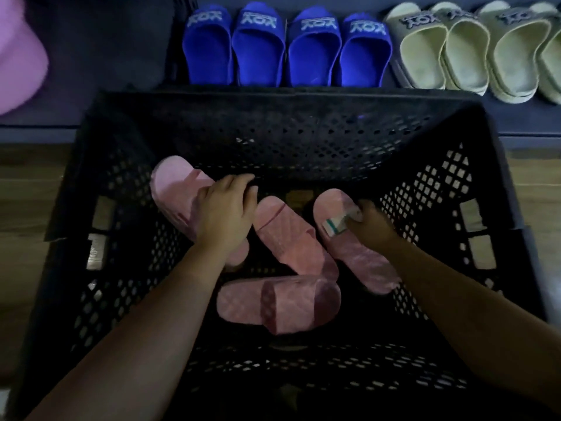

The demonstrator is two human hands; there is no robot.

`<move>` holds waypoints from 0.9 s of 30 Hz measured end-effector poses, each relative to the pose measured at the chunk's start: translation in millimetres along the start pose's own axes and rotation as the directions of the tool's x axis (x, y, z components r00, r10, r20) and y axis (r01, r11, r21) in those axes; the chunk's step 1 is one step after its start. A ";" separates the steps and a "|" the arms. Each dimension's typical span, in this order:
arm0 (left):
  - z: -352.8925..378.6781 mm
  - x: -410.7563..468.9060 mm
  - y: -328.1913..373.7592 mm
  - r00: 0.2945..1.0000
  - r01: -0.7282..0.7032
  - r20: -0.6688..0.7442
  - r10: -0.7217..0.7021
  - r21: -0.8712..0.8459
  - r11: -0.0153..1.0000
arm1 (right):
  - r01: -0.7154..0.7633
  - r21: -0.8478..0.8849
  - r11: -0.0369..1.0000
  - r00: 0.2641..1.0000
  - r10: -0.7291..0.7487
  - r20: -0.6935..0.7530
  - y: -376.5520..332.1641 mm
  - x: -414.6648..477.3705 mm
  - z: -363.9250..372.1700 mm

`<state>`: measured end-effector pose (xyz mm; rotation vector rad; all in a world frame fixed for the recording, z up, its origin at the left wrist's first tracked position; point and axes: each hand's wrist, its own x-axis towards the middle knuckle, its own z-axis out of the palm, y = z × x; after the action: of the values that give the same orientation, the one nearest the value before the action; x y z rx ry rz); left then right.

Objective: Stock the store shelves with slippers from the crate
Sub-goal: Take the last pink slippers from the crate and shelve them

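A black perforated crate (303, 123) fills the middle of the view and holds several pink slippers. My left hand (226, 212) lies over the strap of the far-left pink slipper (173, 186), fingers curled on it. My right hand (375, 223) grips the strap of the right pink slipper (361, 259), which carries a white and green tag (335, 224). Between the hands lies a third pink slipper (288, 238). Another one (279, 302) rests crosswise near the crate's front.
Beyond the crate, a dark shelf (522, 123) carries several blue slippers (285, 47) in a row and several pale green slippers (473, 50) to the right. A pink object (18, 56) sits at the top left. Wooden floor (27, 192) flanks the crate.
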<state>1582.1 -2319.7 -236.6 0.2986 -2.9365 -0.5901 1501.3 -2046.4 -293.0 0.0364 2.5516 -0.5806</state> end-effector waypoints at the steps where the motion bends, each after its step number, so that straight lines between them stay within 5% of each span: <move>1: 1.0 -3.3 -3.4 1.000 0.011 -0.011 -0.011 -0.015 1.000 | -0.009 0.002 1.000 1.000 0.009 -0.005 0.9 1.9 -4.4; 10: 1.0 -12.7 -11.5 0.998 0.056 -0.024 -0.057 -0.018 0.998 | -0.048 0.299 0.953 0.999 0.038 0.038 -2.0 -3.9 -17.9; 13: 2.3 -13.1 -12.4 0.999 0.031 -0.035 -0.030 0.017 0.999 | 0.111 0.140 0.984 0.993 -0.104 -0.061 -15.6 -9.7 -31.6; 17: 4.3 -15.7 -14.6 0.998 0.057 -0.016 -0.057 0.038 0.998 | 0.299 -0.320 0.899 0.909 -0.371 -0.192 -42.5 -25.1 -38.7; 23: 4.8 -18.0 -14.9 0.998 0.060 0.014 -0.061 0.046 0.997 | 0.441 -0.220 0.870 0.897 -0.433 0.086 -43.8 -17.8 -0.5; 27: 3.5 -20.1 -18.6 0.999 0.050 0.012 -0.051 0.028 0.998 | 0.530 -0.276 0.802 0.842 -0.537 0.056 -48.6 0.0 0.3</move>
<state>1604.2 -2330.8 -248.9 0.3745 -2.9595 -0.5606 1494.8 -2090.6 -273.9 -0.8102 2.6366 -0.4043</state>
